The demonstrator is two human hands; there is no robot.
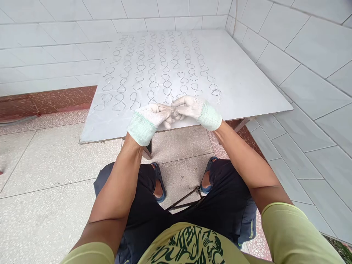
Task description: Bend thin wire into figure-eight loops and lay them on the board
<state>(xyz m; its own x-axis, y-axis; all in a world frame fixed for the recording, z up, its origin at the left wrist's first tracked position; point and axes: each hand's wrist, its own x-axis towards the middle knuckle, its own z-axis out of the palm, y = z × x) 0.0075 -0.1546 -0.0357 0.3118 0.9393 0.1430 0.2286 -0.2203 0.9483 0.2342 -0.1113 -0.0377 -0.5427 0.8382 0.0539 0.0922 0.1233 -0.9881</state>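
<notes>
My left hand [154, 115] and my right hand [191, 108] meet above the front edge of a white tabletop [236, 77]. Both wear white knit gloves with pale green cuffs. Fingertips of each are pinched together and almost touch the other's; whatever lies between them is too thin or hidden to make out. Just beyond the fingers, a thin dark wire loop [169, 98] twisted like a figure eight lies partly covered by the hands. Many similar twisted loops are laid out in rows across the left and middle of the top, such as one loop [215, 90] to the right.
White tiled walls [302, 66] border the table at the back and right. Below it is a speckled tile floor [55, 157]. A dark metal frame [184, 200] shows between my legs, and a table leg [242, 124] stands under the right side.
</notes>
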